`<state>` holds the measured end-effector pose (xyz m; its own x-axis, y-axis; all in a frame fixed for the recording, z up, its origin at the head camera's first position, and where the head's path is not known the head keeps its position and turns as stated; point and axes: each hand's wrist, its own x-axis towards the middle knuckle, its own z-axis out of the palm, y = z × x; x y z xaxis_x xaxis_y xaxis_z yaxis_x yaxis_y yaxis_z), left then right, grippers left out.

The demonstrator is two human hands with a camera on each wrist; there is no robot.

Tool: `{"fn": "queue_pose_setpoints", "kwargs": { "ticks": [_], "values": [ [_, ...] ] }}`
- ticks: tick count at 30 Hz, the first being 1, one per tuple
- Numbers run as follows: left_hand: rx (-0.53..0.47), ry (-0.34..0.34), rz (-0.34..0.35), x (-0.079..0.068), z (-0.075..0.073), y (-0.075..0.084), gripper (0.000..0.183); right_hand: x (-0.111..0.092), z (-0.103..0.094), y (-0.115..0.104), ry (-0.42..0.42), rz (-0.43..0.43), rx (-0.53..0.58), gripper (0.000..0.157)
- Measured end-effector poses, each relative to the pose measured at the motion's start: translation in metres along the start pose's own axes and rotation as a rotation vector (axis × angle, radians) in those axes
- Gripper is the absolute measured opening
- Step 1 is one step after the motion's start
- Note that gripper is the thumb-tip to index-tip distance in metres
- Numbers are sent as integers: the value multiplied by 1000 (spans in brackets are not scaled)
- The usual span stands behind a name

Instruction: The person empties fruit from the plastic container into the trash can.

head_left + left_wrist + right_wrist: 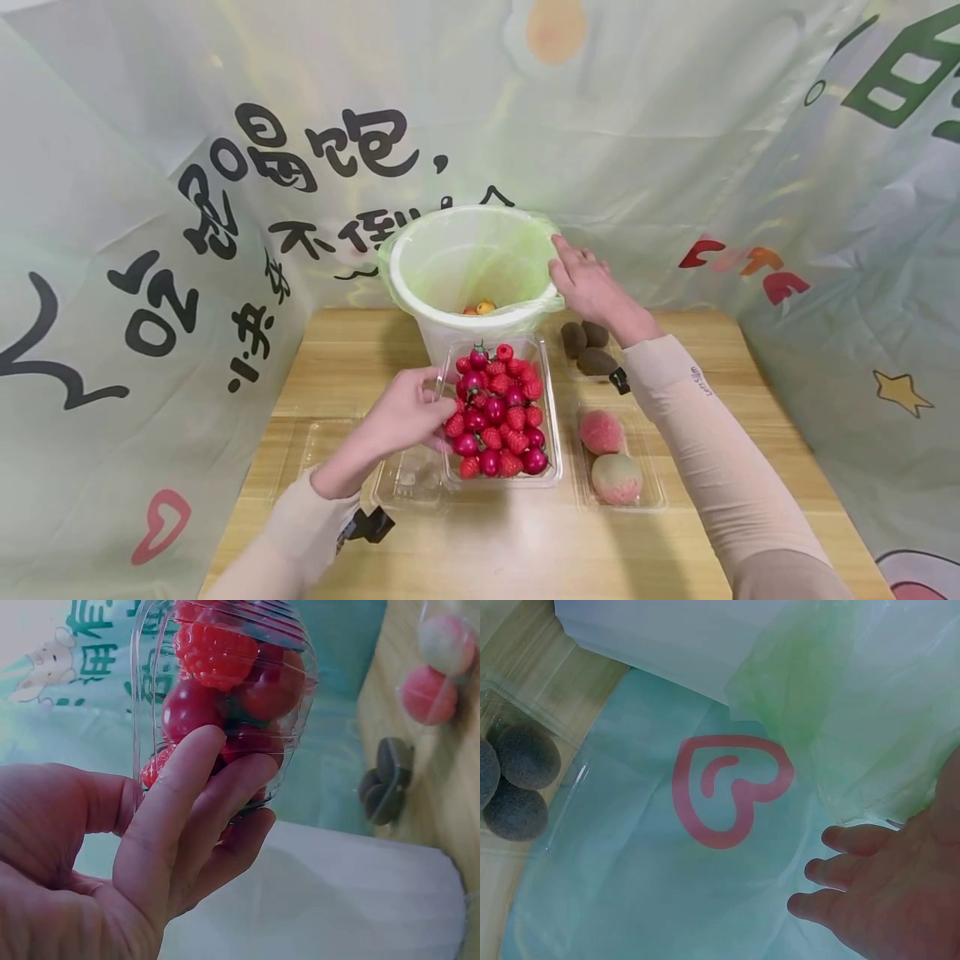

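Note:
My left hand holds a clear plastic box by its left side, thumb on one face and fingers on the other in the left wrist view. The box is tilted and full of raspberries and dark red, shiny round fruits. Its far end overlaps the front of a white bin in the head view. A thin green bag lines the bin and folds over its rim. At the rim's right side is my right hand, touching the bag, with outstretched fingers.
Yellow-orange fruits lie inside the bin. Brown kiwis sit in a clear tray behind my right forearm. Two pink peaches lie in another tray at right. Transparent boxes stand left on the wooden table; printed cloth walls surround it.

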<state>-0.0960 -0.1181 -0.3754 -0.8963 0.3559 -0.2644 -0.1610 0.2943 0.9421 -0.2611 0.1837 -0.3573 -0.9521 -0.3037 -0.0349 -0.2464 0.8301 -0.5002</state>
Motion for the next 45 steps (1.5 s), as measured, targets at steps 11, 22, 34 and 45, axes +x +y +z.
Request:
{"fn": "queue_pose_setpoints", "kwargs": {
  "ticks": [11, 22, 34, 45],
  "values": [
    [-1, -38, 61, -5, -13, 27, 45, -1, -1, 1, -9, 5, 8, 68],
    [59, -30, 96, 1, -36, 57, 48, -2, -2, 0, -21, 7, 10, 69],
    [54, 57, 57, 29, -60, 80, 51, -2, -1, -1, -18, 17, -6, 69],
    [40, 167, 30, 62, -85, 92, 49, -1, 0, 0, -8, 7, -14, 68]
  ]
}}
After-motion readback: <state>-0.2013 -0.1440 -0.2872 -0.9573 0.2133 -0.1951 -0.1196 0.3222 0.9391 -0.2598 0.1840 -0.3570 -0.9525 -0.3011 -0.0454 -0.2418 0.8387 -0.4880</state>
